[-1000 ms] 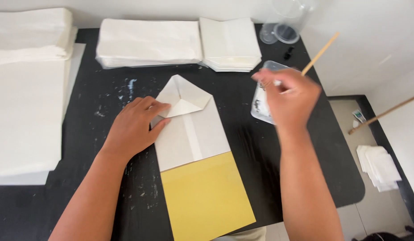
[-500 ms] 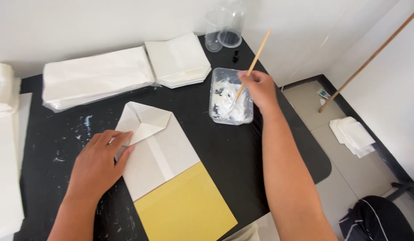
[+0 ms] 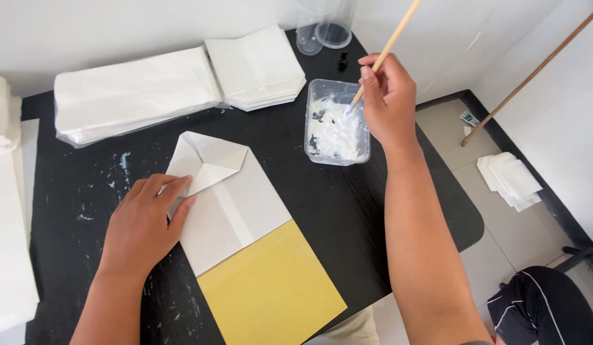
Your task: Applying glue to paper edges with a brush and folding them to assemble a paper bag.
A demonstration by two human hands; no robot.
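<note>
We have only one view. The camera sits on the head and looks down, tipped a little forward, at the black worktop (image 3: pixel 322 191). It is close: both arms reach in from the bottom edge. At the top we see the wall, and on the right the floor (image 3: pixel 501 236).

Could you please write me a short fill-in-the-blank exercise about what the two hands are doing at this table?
1. The right hand dips a thin wooden ____ into the clear tub of white paste.
2. The left hand presses flat on the folded ____ paper bag.
3. Under the bag lies a ____ sheet.

Missing words: stick; white; yellow
</note>
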